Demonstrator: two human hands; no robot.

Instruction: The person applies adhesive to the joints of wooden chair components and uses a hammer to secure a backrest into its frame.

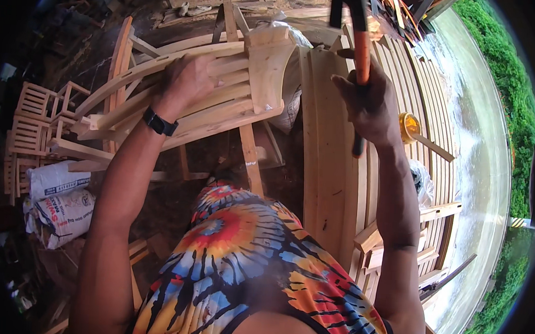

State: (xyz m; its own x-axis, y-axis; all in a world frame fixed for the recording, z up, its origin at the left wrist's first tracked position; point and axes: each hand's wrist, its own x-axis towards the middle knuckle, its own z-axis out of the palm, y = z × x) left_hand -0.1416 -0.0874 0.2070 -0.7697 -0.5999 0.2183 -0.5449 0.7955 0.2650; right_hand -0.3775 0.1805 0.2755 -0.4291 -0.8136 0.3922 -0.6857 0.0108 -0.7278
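Note:
Slanting across the left half is a slatted frame of pale wood (222,112), with curved long rails and a broad shaped end piece (267,71). My left hand (189,83) has its fingers wrapped over the slats; a dark watch is on that wrist. A hammer (361,54) with an orange and black handle stands upright in my right hand (370,106), its dark head raised at the top edge of the picture. The hammer is apart from the frame, over the thick wooden beam (328,152) on the right.
Long planks (426,84) lie right of the beam, with a jar of amber liquid (409,126) and a flat stick (433,148). A clear plastic bag (421,182) lies nearer. Slatted wooden chairs (34,103) and white printed sacks (65,212) stand at the left. Wooden legs (251,157) rise beneath the frame.

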